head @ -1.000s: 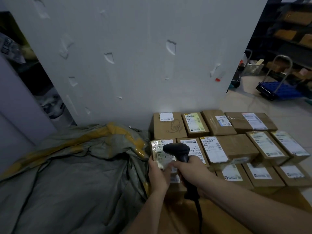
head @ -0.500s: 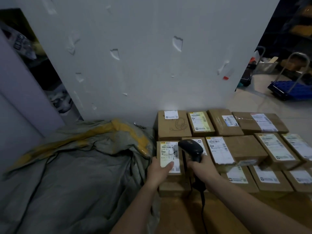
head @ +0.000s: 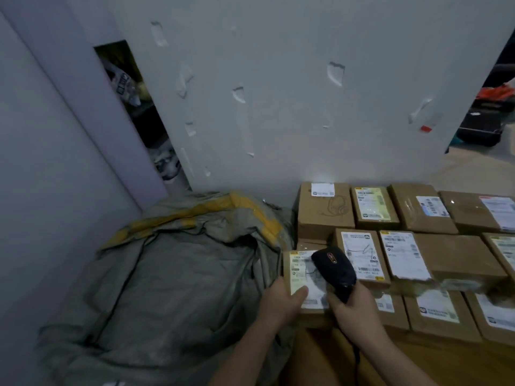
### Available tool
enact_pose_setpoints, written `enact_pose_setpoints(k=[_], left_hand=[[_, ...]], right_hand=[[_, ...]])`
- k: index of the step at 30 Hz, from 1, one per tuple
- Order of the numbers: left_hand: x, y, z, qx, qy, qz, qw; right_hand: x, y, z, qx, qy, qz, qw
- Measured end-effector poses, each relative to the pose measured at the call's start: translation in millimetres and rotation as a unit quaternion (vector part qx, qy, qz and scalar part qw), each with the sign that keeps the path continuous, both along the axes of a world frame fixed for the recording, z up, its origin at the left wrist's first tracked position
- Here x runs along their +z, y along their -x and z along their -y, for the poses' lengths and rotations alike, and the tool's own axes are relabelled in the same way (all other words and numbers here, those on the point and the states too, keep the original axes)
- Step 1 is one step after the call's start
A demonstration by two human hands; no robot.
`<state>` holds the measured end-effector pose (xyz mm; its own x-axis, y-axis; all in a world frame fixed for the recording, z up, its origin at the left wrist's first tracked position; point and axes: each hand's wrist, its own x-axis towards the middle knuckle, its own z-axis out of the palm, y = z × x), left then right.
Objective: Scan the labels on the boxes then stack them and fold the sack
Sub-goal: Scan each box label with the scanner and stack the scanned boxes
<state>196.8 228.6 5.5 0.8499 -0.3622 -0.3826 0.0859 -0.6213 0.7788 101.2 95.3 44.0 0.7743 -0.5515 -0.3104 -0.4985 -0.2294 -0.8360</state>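
- Fingers: left hand point(head: 281, 298) clamps labelled box point(head: 302, 277), thumb on label; right hand point(head: 352, 310) wraps barcode scanner point(head: 334, 270).
- Change: scanner head now over the label.
- Box: beside sack point(head: 167, 274), long axis pointing away.

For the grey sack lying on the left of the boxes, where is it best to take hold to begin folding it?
Probably at the yellow-edged mouth of the sack, coming from above at the wall side. That edge is bunched and raised, so fingers can pinch it, while the middle lies flat and slack. The left hand holds a box and the right hand the scanner.
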Motion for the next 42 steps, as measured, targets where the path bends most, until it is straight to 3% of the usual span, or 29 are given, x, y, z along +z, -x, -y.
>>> enact_pose_setpoints(k=[5,7,12,15,21,28,36,42], left_hand=[[45.3,1.5,-29.1,-0.043,-0.014,0.060,0.997],[61.9,-6.1,-42.5,-0.039,0.024,0.065,0.997],[74.2,-29.1,-102.7,0.050,0.211,-0.127,0.968],[69.5,-47.4,-152.8,0.076,0.257,-0.140,0.953],[40.5,-125.2,-241.9,0.154,0.260,-0.128,0.945],[17.5,-205.6,-309.4,0.148,0.213,-0.090,0.962],[14.0,-278.8,-329.8,0.138,0.168,-0.082,0.973],[-7.9,-331.8,-332.9,0.143,0.096,-0.130,0.977]], right_hand=[[33.3,16.3,-2.5,0.041,-0.016,0.020,0.999],[48.7,15.2,-5.7,0.041,-0.034,0.037,0.998],[70.6,-9.4,-53.8,0.063,-0.044,0.079,0.994],[61.9,-43.4,-100.5,0.124,-0.015,0.081,0.989],[37.0,-138.2,-196.9,0.170,-0.031,0.031,0.984],[21.3,-234.2,-266.8,0.148,-0.034,0.032,0.988],[1.5,-303.6,-288.4,0.146,-0.039,0.029,0.988],[-31.5,-344.2,-288.2,0.197,-0.043,-0.006,0.980]])
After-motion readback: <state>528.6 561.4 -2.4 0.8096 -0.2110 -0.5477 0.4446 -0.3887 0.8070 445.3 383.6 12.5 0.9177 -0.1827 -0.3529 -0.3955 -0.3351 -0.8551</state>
